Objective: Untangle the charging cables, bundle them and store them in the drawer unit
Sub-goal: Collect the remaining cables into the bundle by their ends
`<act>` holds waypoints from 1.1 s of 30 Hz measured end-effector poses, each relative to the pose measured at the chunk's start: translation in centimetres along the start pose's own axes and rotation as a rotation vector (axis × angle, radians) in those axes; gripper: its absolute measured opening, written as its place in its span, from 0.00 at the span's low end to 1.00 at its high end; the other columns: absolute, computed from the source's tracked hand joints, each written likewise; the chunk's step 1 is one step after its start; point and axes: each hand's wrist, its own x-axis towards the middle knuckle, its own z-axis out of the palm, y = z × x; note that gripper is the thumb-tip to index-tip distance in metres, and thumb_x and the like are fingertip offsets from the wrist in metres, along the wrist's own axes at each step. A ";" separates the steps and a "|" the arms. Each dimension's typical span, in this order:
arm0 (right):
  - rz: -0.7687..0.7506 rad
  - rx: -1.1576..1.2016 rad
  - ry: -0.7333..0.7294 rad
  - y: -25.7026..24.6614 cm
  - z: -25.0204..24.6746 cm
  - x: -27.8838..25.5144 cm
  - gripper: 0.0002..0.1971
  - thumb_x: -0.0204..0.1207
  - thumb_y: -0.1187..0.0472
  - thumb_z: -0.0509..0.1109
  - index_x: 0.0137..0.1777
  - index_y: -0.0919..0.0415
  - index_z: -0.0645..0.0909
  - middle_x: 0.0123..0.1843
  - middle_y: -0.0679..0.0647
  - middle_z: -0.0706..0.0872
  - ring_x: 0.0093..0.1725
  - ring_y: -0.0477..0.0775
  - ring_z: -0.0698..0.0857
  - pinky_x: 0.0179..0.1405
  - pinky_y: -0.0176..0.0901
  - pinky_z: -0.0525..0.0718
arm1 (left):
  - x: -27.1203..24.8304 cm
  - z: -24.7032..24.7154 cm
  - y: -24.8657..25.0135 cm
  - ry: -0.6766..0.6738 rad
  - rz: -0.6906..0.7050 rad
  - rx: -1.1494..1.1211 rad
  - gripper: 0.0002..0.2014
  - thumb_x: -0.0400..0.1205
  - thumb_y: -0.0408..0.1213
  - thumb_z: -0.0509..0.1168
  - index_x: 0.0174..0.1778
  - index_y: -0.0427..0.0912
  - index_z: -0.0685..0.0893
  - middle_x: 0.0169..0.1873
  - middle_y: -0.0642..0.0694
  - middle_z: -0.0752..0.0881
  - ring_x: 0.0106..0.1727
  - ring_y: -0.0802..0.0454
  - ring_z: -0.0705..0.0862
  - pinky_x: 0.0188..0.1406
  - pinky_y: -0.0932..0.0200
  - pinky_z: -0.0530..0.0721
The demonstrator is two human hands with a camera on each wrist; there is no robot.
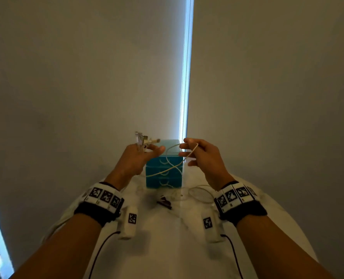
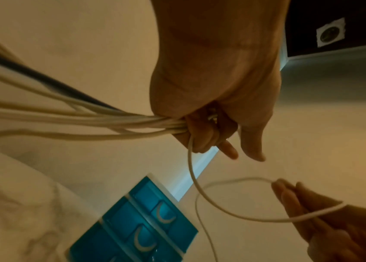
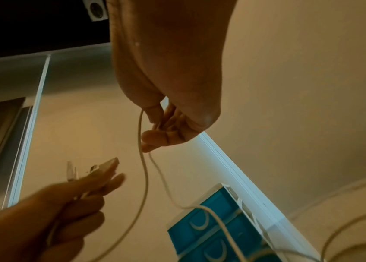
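Observation:
My left hand (image 1: 139, 156) is raised over the table and grips a bunch of white cables (image 2: 101, 122), their plugs (image 1: 144, 140) sticking up past the fingers. One white cable (image 1: 173, 168) loops from that hand across to my right hand (image 1: 197, 154), which pinches it between thumb and fingers (image 3: 155, 113). The blue drawer unit (image 1: 164, 176) with three shut drawers stands on the white table just behind the hands. More white cable (image 1: 199, 193) lies loose on the table to the right.
The round white marble table (image 1: 167, 248) ends at a wall with a bright window strip (image 1: 185, 77). A small dark red object (image 1: 164, 203) lies in front of the drawer unit. Wrist devices with black leads hang below both forearms.

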 end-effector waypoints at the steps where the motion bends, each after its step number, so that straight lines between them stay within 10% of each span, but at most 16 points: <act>1: -0.006 0.016 -0.017 -0.2 0.0 -0.3 0.13 0.93 0.54 0.67 0.68 0.57 0.89 0.58 0.53 0.97 0.54 0.53 0.97 0.40 0.37 0.90 | -0.4 0.4 0.2 -0.041 0.008 0.010 0.14 0.81 0.53 0.79 0.57 0.49 0.94 0.43 0.49 0.94 0.41 0.47 0.90 0.47 0.39 0.92; 2: -0.012 0.028 -0.038 -0.2 0.0 -0.6 0.14 0.93 0.53 0.67 0.69 0.56 0.89 0.59 0.52 0.97 0.56 0.52 0.96 0.42 0.36 0.90 | -0.7 0.6 0.3 -0.071 0.011 0.025 0.15 0.82 0.50 0.78 0.61 0.48 0.94 0.46 0.49 0.94 0.39 0.55 0.91 0.54 0.41 0.91; 6: -0.008 0.058 -0.105 -0.3 0.4 -1.2 0.16 0.93 0.51 0.65 0.71 0.56 0.88 0.62 0.51 0.96 0.61 0.51 0.95 0.45 0.35 0.90 | 0.0 1.2 -0.6 -0.051 0.051 0.039 0.15 0.82 0.47 0.79 0.64 0.50 0.92 0.43 0.61 0.91 0.34 0.72 0.88 0.31 0.76 0.83; 11: -0.014 0.004 -0.135 0.2 0.1 -1.9 0.15 0.93 0.51 0.65 0.70 0.55 0.88 0.61 0.50 0.96 0.60 0.49 0.94 0.48 0.38 0.90 | 1.4 0.1 -1.2 -0.029 -0.118 -0.263 0.06 0.84 0.40 0.68 0.41 0.46 0.84 0.24 0.53 0.71 0.24 0.54 0.64 0.23 0.62 0.60; 18: 0.177 -0.230 -0.489 4.0 -0.8 -3.2 0.24 0.85 0.78 0.66 0.71 0.54 0.90 0.66 0.47 0.95 0.67 0.49 0.92 0.57 0.43 0.91 | 1.4 -1.5 -1.5 -0.022 -0.048 -0.214 0.14 0.85 0.52 0.75 0.55 0.45 0.97 0.22 0.51 0.66 0.24 0.53 0.60 0.21 0.61 0.59; 22: 0.242 -0.084 -0.219 4.5 0.9 -2.4 0.12 0.93 0.59 0.67 0.72 0.57 0.85 0.58 0.53 0.97 0.60 0.56 0.94 0.52 0.46 0.91 | 0.9 -1.7 -1.2 -0.064 -0.035 -0.146 0.12 0.84 0.47 0.75 0.52 0.41 0.96 0.23 0.50 0.68 0.24 0.52 0.59 0.23 0.59 0.59; 27: 0.397 0.135 -0.195 4.1 4.7 -0.6 0.33 0.88 0.31 0.61 0.71 0.61 0.84 0.58 0.58 0.97 0.60 0.61 0.95 0.59 0.55 0.91 | -0.1 -2.0 -0.6 -0.180 -0.045 -0.013 0.10 0.83 0.43 0.77 0.43 0.40 0.90 0.22 0.50 0.70 0.22 0.54 0.62 0.21 0.60 0.62; 33: 0.343 0.065 0.094 2.4 5.5 2.1 0.14 0.89 0.56 0.73 0.61 0.69 0.89 0.48 0.60 0.95 0.41 0.52 0.90 0.36 0.42 0.88 | -1.0 -2.9 -0.9 -0.202 -0.081 0.166 0.11 0.80 0.50 0.81 0.46 0.46 0.95 0.22 0.51 0.73 0.22 0.57 0.65 0.20 0.59 0.65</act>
